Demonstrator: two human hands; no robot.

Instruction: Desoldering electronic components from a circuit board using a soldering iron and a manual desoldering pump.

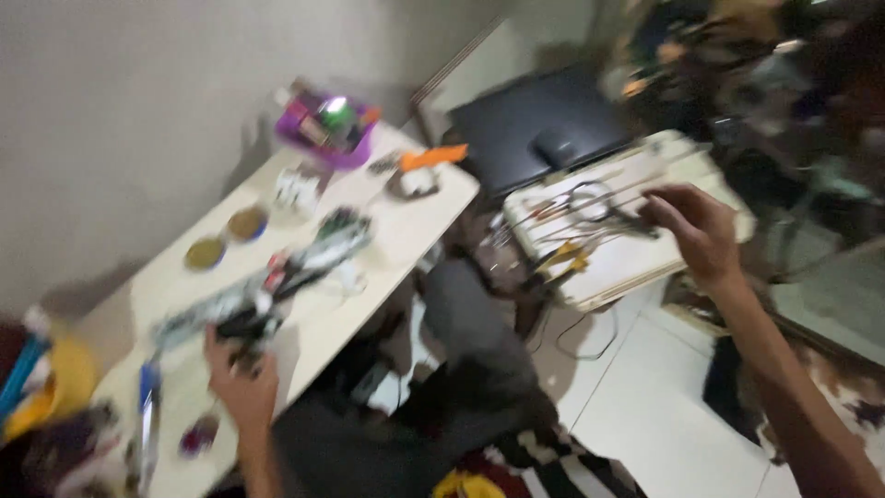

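Hands: left hand [241,373] is closing around the near end of a long dark and silver device [263,286]; right hand [693,229] is hanging open, fingers loosely curled, gripping nothing.
Device position: it is lying on the pale table [406,231], stretching away from the left hand, up and to the right.
Long axis: it is running diagonally along the table, far end pointing toward the purple tray [324,138].
Nearer hand: the left is touching it; the right is sitting well apart, across the gap.
Right hand surroundings: it is hovering over the right end of a white board [627,263] carrying wires and thin tools [576,207], blurred.
Containers: the purple tray is holding small mixed items, one green; two round dishes [226,238] beyond the left hand are showing brownish contents.
Behind the board: a black case [535,124] is lying flat.
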